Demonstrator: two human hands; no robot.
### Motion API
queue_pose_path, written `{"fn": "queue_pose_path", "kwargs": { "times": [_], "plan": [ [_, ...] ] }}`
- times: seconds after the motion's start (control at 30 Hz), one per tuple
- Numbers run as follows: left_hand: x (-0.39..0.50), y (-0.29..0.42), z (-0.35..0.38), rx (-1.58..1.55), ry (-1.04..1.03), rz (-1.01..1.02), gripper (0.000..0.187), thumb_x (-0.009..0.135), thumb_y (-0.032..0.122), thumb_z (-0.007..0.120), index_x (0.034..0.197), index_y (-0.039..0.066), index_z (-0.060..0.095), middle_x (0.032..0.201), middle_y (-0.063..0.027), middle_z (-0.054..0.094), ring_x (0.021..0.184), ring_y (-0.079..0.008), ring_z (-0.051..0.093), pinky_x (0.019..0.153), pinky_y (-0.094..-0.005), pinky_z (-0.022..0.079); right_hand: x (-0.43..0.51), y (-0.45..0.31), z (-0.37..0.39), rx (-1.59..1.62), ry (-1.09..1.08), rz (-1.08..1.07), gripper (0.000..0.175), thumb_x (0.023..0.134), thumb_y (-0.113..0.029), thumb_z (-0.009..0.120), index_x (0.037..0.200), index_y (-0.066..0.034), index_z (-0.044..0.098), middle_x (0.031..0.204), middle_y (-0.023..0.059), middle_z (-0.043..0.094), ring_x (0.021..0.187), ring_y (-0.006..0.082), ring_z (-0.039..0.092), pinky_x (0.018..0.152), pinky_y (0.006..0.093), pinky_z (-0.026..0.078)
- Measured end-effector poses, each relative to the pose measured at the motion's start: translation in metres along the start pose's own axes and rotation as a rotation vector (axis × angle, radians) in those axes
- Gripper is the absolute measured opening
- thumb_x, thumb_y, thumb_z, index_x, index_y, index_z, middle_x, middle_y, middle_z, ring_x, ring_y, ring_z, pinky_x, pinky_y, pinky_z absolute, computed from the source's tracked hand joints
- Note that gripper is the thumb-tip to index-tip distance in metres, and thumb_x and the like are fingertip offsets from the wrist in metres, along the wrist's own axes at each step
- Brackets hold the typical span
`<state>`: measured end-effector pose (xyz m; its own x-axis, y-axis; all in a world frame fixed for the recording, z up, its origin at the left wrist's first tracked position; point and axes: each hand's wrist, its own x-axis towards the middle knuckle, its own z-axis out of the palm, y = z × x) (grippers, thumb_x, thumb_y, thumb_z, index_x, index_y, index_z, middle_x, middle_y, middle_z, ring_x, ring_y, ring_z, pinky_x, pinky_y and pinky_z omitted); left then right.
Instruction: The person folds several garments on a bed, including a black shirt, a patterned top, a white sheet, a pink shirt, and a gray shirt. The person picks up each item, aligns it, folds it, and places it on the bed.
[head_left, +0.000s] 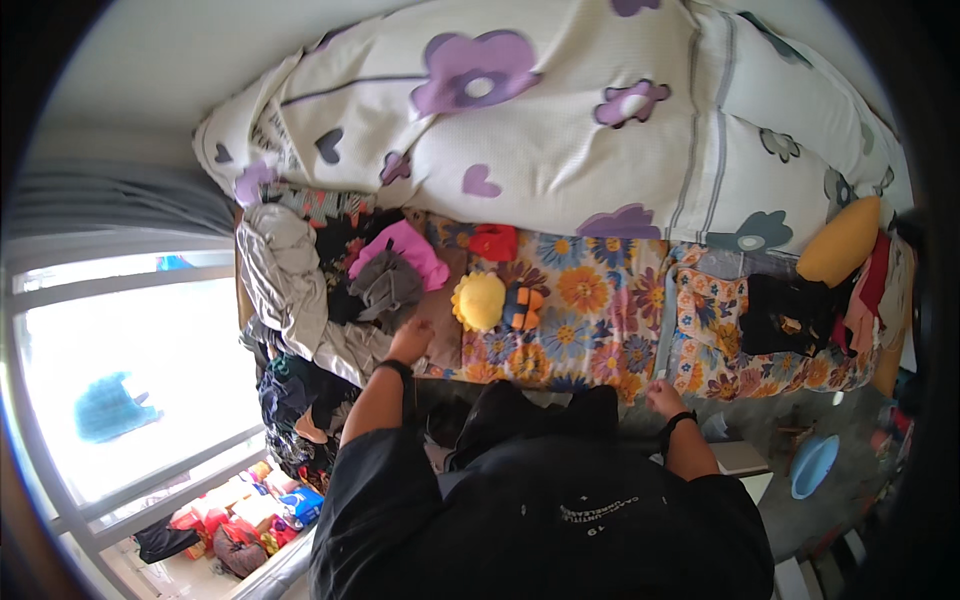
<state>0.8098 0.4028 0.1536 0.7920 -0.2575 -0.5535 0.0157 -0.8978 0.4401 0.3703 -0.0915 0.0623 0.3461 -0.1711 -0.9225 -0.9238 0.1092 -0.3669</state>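
Observation:
My left hand (411, 339) is over the near edge of the bed, beside a brown cloth (442, 330) and just below a dark grey garment (388, 283); whether its fingers grip anything is unclear. A bright pink garment (405, 244) and a light grey sheet (281, 251) lie around that pile. My right hand (664, 397) hangs at the bed's near edge by the floral sheet (566, 330), its fingers curled, and I cannot tell if it pinches the cloth. Between the hands lies a plush toy (484, 301) with a yellow head, and a red cloth (493, 242) is above it.
A flowered white quilt (525, 150) covers the far side. At right are a black garment (787, 315) and a mustard cushion (840, 241). Dark clothes (300, 397) hang at left near a window. A blue basin (814, 466) stands on the floor at lower right.

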Motion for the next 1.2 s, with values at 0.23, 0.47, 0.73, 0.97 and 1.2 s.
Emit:
{"fn": "queue_pose_path", "kwargs": {
  "times": [0.23, 0.47, 0.73, 0.97, 1.2],
  "plan": [
    [0.066, -0.097, -0.119, 0.078, 0.503, 0.035, 0.049, 0.078, 0.025, 0.072, 0.125, 0.019, 0.061, 0.138, -0.0111, 0.053, 0.128, -0.0378, 0.051, 0.104, -0.0507, 0.044, -0.007, -0.135, 0.106, -0.060, 0.044, -0.164, 0.018, 0.100, -0.018, 0.061, 0.110, -0.0030, 0.059, 0.097, 0.0084, 0.066, 0.085, 0.0177, 0.066, 0.080, 0.0340, 0.052],
    [0.049, -0.171, -0.239, 0.330, 0.558, -0.410, 0.082, 0.076, 0.020, 0.076, 0.149, 0.037, 0.042, 0.164, -0.0035, 0.027, 0.150, -0.0325, 0.026, 0.113, -0.0568, 0.032, 0.012, -0.317, 0.283, -0.555, -0.061, -0.376, 0.025, 0.101, -0.022, 0.062, 0.118, -0.0042, 0.060, 0.110, 0.0098, 0.068, 0.101, 0.0234, 0.067, 0.086, 0.0366, 0.053],
    [0.057, -0.221, -0.262, -0.323, 0.669, -0.134, 0.022, 0.082, 0.010, 0.068, 0.103, 0.009, 0.062, 0.099, -0.0140, 0.066, 0.094, -0.0291, 0.063, 0.083, -0.0395, 0.050, -0.060, -0.411, 0.397, -0.585, -0.380, -0.588, 0.023, 0.099, -0.014, 0.064, 0.117, -0.0022, 0.060, 0.109, 0.0064, 0.069, 0.095, 0.0158, 0.066, 0.083, 0.0325, 0.054],
    [-0.055, -0.058, -0.251, -0.823, 0.354, 0.703, 0.025, 0.074, 0.005, 0.073, 0.091, 0.002, 0.055, 0.086, -0.0076, 0.052, 0.082, -0.0172, 0.053, 0.075, -0.0309, 0.046, -0.070, -0.488, 0.440, -0.488, -0.345, -1.035, 0.050, 0.103, -0.021, 0.058, 0.147, -0.0022, 0.044, 0.145, 0.0122, 0.051, 0.125, 0.0233, 0.057, 0.107, 0.0360, 0.046],
    [-0.085, 0.013, -0.232, -1.191, -0.601, 0.993, 0.018, 0.093, 0.008, 0.070, 0.109, 0.003, 0.064, 0.108, -0.0048, 0.064, 0.104, -0.0170, 0.060, 0.095, -0.0307, 0.047, -0.116, -0.526, 0.422, -0.496, -0.094, -1.128, 0.050, 0.105, -0.026, 0.051, 0.147, -0.0006, 0.044, 0.149, 0.0142, 0.049, 0.130, 0.0280, 0.054, 0.111, 0.0384, 0.042]
  ]
}}
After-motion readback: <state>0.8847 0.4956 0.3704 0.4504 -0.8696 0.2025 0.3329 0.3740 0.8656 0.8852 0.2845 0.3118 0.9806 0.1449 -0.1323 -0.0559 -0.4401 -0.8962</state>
